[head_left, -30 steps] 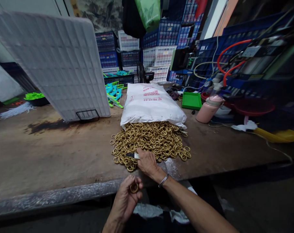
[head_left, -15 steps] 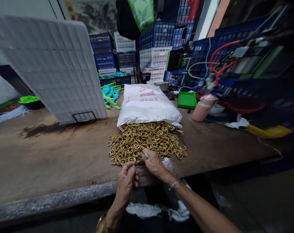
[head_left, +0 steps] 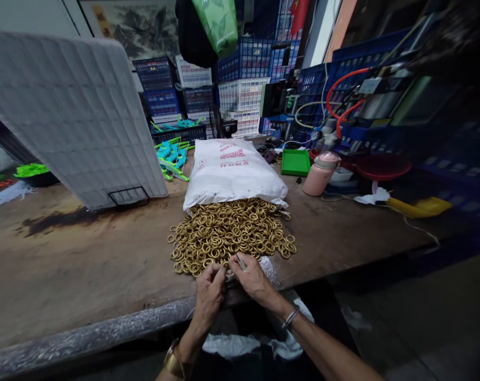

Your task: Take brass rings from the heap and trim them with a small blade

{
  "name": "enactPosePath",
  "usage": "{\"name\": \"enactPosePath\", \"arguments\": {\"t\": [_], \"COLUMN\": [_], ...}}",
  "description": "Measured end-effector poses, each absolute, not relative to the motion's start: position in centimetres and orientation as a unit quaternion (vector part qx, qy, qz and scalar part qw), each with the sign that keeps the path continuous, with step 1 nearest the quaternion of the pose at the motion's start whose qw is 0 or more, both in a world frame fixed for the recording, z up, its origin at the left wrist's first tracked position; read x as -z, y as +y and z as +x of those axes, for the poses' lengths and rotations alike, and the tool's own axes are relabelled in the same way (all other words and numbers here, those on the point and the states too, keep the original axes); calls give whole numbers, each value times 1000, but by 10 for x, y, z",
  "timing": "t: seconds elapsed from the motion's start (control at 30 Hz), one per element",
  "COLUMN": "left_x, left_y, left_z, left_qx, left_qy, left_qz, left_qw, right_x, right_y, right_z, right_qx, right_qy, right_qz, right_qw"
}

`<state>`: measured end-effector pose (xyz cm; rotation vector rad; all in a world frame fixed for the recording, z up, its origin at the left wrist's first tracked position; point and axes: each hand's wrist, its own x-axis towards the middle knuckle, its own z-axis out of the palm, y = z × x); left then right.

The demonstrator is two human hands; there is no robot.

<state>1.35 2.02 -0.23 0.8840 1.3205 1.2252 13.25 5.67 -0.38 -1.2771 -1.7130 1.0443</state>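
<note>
"Gold-coloured rings (head_left: 228, 233), a whole heap of them: where do they lie from you?"

"At twelve o'clock, loose on the bench (head_left: 117, 264), spread in front of the mouth of the white sack (head_left: 234, 169)."

"And your grips?"

"Left grip (head_left: 209, 290) is narrow, fingers curled in; I cannot tell whether a ring sits between them, because the fingers hide it. Right grip (head_left: 255, 279) is closed on a slim pale tool (head_left: 241, 262). I can't make out whether its end is sharp."

"So what worries you?"

"Crowding, mostly. My two grips nearly meet at the near side of the heap, so if the tool slipped, it could catch my left fingertips. Rings that round would likely roll or skid, and a careless knuckle could send one over the bench's front edge, towards six o'clock."

"Anything about the sack?"

"Its mouth faces me, with rings right up against it. A tug could let more slide out, if it holds any; I can't see inside. The silvery bracelet (head_left: 291, 317) on my right wrist might snag on the bench edge, too."

"And that pink bottle (head_left: 318, 174)?"

"Two o'clock, well apart from the heap. Only a wide sweep of my right arm would threaten it."
</note>
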Motion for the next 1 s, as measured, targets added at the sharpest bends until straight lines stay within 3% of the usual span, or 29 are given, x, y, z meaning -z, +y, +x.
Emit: {"name": "enactPosePath", "arguments": {"t": [0.27,0.43,0.63,0.83,1.0], "left_x": [15,8,8,2,-3], "left_y": [17,14,16,13,11], "left_z": [9,9,3,-3,-1], "left_qx": [-530,-549,-537,-486,-497], "left_qy": [529,504,487,482,539], "left_qz": [350,364,515,607,575], "left_qw": [562,560,459,404,363], "right_x": [9,2,-16,-16,-6], "right_y": [50,50,45,42,41], "right_z": [131,133,139,140,139], "right_qx": [-452,-620,-767,-798,-700], "right_qy": [-648,-533,-417,-406,-456], "right_qz": [-492,-468,-417,-396,-477], "right_qw": [365,336,254,203,272]}}
